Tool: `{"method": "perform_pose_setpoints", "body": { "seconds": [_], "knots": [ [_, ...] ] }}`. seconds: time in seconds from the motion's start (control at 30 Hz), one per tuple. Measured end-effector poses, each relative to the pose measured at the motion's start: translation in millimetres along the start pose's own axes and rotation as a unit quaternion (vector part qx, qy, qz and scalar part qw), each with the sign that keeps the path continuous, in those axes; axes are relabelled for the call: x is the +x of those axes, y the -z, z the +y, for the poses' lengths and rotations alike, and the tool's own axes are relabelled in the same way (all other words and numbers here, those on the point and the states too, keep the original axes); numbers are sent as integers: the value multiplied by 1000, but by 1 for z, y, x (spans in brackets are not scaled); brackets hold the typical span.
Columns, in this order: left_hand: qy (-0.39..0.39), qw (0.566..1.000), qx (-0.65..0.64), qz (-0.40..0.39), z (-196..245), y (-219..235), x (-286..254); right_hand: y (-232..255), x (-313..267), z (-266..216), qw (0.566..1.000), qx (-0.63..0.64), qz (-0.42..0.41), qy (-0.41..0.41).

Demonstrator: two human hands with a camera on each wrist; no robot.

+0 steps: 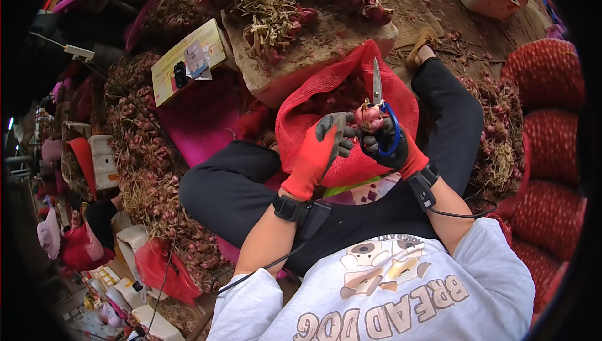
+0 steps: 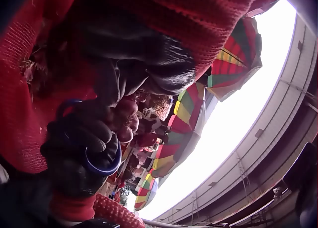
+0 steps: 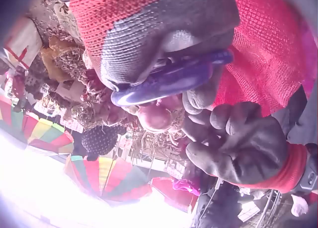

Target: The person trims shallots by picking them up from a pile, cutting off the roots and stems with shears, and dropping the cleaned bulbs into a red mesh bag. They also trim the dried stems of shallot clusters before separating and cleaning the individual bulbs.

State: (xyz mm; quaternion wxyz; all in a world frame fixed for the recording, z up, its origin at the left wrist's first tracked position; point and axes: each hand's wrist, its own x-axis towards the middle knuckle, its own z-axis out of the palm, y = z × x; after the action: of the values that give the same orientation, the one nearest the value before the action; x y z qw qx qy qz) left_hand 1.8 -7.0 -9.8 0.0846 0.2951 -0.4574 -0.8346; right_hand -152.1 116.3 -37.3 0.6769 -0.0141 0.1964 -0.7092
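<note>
Blue-handled scissors [image 1: 390,129] are in my right hand [image 1: 396,146], its fingers through and around the handle loops, the blades pointing up and away. A cluster of pink-red onion bulbs [image 1: 369,116] sits against my right hand, beside the blades. My left hand [image 1: 327,142], in a red glove with dark coating, is close to the bulbs, fingers loosely bent; in the right wrist view the left hand [image 3: 243,143] shows no thing in its palm. Whether its fingertips touch the bulbs is unclear. Below both hands lies an open red mesh bag [image 1: 298,115] with bulbs inside.
Dried onion bunches [image 1: 269,12] lie on a block [image 1: 307,68] ahead. More onions [image 1: 144,153] are heaped at left, by a yellow board [image 1: 166,81]. Filled red mesh sacks [image 1: 545,146] are stacked at right. Cables run from both wrists.
</note>
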Motion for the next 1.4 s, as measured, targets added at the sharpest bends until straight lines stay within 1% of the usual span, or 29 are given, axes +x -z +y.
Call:
{"method": "perform_pose_setpoints", "body": {
  "seconds": [0.03,0.13,0.23,0.27,0.3,0.33,0.37,0.43,0.47,0.57,0.67,0.77,0.87,0.97,1.07,1.1,1.13,1.17,1.2,1.27,1.3,1.33,1.4],
  "knots": [
    [-2,1000,10,3,-1,0,0,0,-1,1,1000,4,4,3],
    [5,1000,-19,6,0,-1,1,2,0,1,999,48,15,-16],
    [-19,999,0,29,8,-11,-1,7,-4,-6,997,-59,39,-29],
    [-18,999,-15,28,2,-8,1,6,-5,-6,987,-139,83,3],
    [-17,999,-29,26,-6,-5,5,0,-6,-5,967,-217,128,36],
    [-16,999,-43,25,-13,-2,7,-5,-6,-3,938,-293,170,68],
    [0,999,-50,21,-20,-1,8,-5,-5,0,904,-373,174,119],
    [33,997,-62,12,-26,-6,7,-3,-2,10,807,-521,178,215],
    [6,1000,-16,25,-29,-9,9,-5,1,15,762,-558,159,288],
    [-13,998,-29,46,-35,-12,16,-23,-1,19,788,-525,176,268],
    [-32,996,-81,32,-32,-17,14,-17,-1,16,854,-442,189,199],
    [-55,998,1,7,-29,-13,12,-22,-1,16,886,-380,203,174],
    [-44,994,-87,-47,-43,-1,21,-19,-2,17,894,-351,194,203],
    [-26,996,-78,-33,-30,-4,16,-3,0,14,932,-255,171,191],
    [16,984,-179,1,-12,-14,8,-2,-6,0,963,-217,123,106],
    [8,971,-236,-33,-11,-11,8,1,-5,-1,987,-118,61,88],
    [1,954,-291,-66,-9,-7,9,8,-2,-1,998,-16,-3,69],
    [-7,933,-345,-99,-8,-3,10,18,3,0,993,85,-67,48],
    [-23,928,-351,-118,-6,2,12,24,13,-1,986,120,-103,48],
    [-10,945,-321,-59,-4,5,10,35,6,-9,991,115,-64,38],
    [-3,951,-306,-29,-2,5,9,32,4,-14,992,112,-44,32],
    [6,959,-283,4,-5,6,9,37,8,-14,983,152,-103,17],
    [12,978,-206,-31,-7,11,9,29,0,-17,995,81,-46,33]
  ]
}}
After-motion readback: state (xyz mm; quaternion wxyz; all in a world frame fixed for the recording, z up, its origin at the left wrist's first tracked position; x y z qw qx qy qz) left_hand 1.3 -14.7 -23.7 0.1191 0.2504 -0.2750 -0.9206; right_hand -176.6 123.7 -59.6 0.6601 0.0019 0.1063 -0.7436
